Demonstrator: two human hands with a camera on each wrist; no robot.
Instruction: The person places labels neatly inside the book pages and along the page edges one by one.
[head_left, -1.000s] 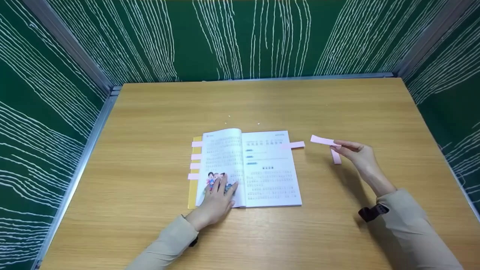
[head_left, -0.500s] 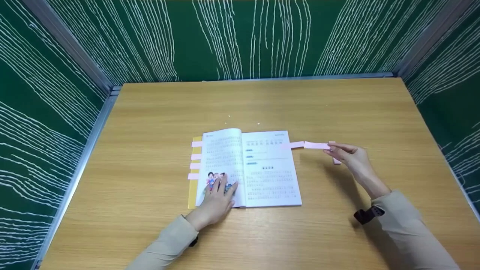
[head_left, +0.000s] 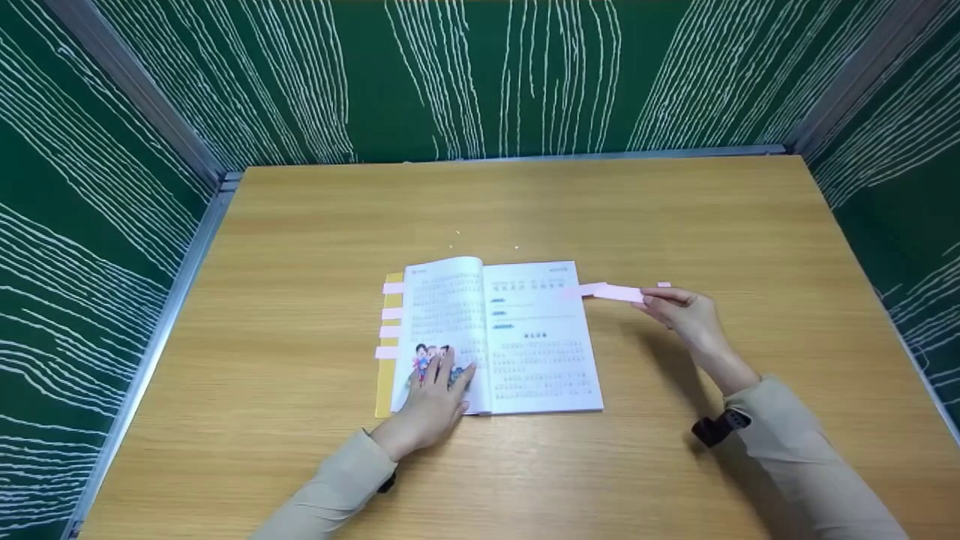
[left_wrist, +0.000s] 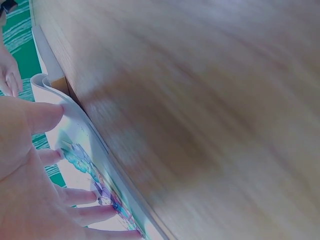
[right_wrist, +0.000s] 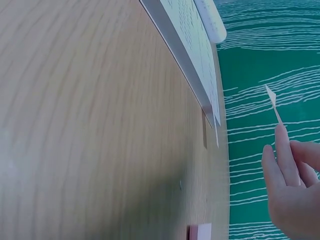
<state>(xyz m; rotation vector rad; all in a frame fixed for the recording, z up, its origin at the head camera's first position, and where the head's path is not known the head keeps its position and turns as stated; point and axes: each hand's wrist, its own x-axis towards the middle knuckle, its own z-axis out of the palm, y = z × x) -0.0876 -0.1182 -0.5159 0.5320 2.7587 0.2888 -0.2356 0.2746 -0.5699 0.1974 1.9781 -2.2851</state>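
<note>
An open book (head_left: 541,375) lies on the table, a cartoon picture low on its left page. My left hand (head_left: 426,414) rests on that page with fingers straight and spread; the left wrist view shows the fingertips along the picture (left_wrist: 95,175). Between thumb and fingers my right hand (head_left: 694,326) pinches a pink sticky note strip (head_left: 621,293), held in the air right of the book. In the head view its free end overlaps a pink tab (head_left: 591,290) sticking out from the right page; the right wrist view shows the strip (right_wrist: 272,102) apart from the book.
Several pink tabs (head_left: 390,314) stick out along the book's left side, over a yellow cover edge (head_left: 384,386). A small pink sticky note pad (right_wrist: 201,231) lies on the table, mostly hidden behind my right hand in the head view. Green panels (head_left: 480,82) surround the table.
My right hand has moved left with the strip, from beside the pad to the book's right edge. The left hand has stayed still on the page.
</note>
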